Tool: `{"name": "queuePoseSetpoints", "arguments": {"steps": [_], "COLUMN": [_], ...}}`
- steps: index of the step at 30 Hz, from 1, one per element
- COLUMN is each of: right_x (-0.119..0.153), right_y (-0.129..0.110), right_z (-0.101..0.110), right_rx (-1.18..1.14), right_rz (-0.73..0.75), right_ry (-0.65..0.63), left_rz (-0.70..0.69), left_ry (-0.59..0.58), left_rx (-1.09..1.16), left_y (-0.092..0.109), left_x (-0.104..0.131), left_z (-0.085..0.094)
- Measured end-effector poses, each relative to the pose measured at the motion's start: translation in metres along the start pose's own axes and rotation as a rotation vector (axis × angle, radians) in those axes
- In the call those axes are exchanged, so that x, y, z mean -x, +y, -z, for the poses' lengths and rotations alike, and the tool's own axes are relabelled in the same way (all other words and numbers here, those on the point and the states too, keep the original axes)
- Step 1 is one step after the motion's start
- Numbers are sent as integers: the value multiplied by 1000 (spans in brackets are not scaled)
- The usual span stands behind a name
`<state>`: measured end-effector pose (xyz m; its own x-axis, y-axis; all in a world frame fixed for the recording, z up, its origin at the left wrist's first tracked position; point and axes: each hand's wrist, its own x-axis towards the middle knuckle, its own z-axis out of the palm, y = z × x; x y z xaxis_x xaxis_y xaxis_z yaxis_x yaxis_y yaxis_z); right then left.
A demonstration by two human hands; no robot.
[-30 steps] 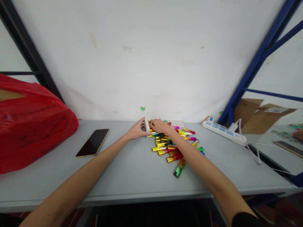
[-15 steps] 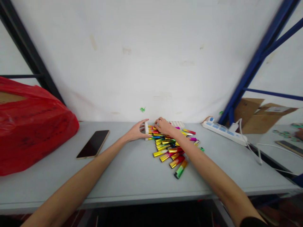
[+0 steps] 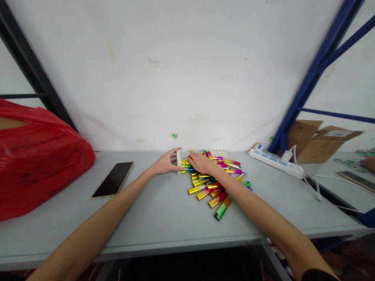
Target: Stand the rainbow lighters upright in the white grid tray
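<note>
My left hand (image 3: 165, 162) grips a narrow white holder (image 3: 179, 163) standing on its edge, with the thumb at the near side and the fingers at the far side. Several shiny lighters (image 3: 187, 170) point into the holder's right face. My right hand (image 3: 200, 162) is curled over them just right of the holder, its fingers closed on a lighter; the fingertips are partly hidden. Beneath and around my right forearm spreads a loose pile of metallic gold, red, purple and green lighters (image 3: 202, 188). A green-and-orange lighter (image 3: 222, 208) lies nearest the front edge.
Behind the pile rests a white tray with holes (image 3: 218, 153). A phone (image 3: 113, 179) and a red plastic bag (image 3: 43, 160) are at left on the grey table (image 3: 152, 218). At right are a power strip (image 3: 275, 162) with cables and a cardboard box (image 3: 319, 142) beyond the blue frame.
My right hand has shifted slightly toward me and lies lower over the lighters, uncovering some at the back. The left hand keeps its grip on the holder. The whole view has shifted slightly.
</note>
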<state>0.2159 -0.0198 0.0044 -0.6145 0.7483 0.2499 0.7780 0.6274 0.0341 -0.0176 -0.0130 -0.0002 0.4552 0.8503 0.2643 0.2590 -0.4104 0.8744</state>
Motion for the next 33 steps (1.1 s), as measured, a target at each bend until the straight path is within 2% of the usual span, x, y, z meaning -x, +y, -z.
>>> {"name": "queuePoseSetpoints", "arguments": {"steps": [6, 9, 13, 21, 28, 33], "right_x": [0, -7, -8, 3, 5, 14], "right_y": [-3, -17, -32, -20, -44, -48], "right_z": [9, 6, -2, 3, -1, -1], "right_rx": [-51, -69, -4, -16, -65, 49], "right_rz": [-135, -63, 96, -21, 89, 67], "right_ry": [17, 24, -48, -42, 21, 17], "left_rz": [-17, -41, -36, 30, 69, 99], "left_ry": [-53, -50, -56, -131, -117, -144], "left_rx": [43, 48, 32, -63, 15, -23], "left_y": [3, 2, 2, 9, 12, 13], "left_x": [2, 2, 1, 2, 4, 7], "left_z": [6, 3, 2, 25, 13, 26]}}
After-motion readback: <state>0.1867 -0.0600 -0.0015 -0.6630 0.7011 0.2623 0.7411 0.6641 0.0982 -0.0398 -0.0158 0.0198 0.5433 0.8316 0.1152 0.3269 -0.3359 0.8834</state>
